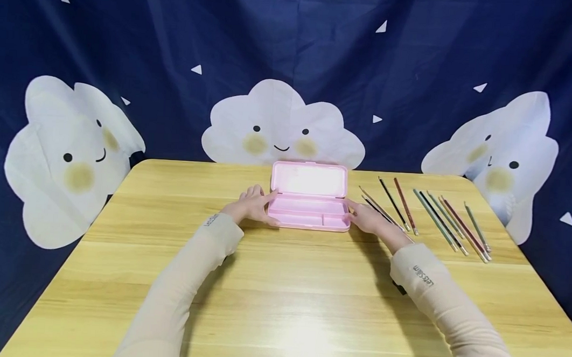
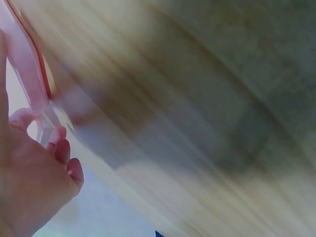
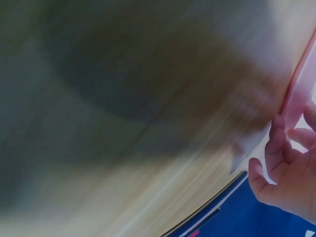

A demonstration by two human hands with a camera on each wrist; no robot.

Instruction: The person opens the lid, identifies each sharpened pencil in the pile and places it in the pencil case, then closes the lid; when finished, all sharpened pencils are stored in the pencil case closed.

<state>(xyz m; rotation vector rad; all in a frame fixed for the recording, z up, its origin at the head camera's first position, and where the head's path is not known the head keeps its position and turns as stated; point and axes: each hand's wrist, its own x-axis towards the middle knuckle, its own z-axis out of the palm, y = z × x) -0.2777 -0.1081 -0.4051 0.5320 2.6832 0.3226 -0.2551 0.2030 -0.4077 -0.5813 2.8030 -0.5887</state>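
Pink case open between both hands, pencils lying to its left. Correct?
No: the head view shows the pencils to the right of the pink case, not left. The rest holds: it's open, between the left hand and the right hand.

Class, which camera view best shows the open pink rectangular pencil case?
The head view: there the pink case shows almost whole, its lid open and compartments visible. Each wrist view shows only part of its outer side, cut off by the picture's edge.
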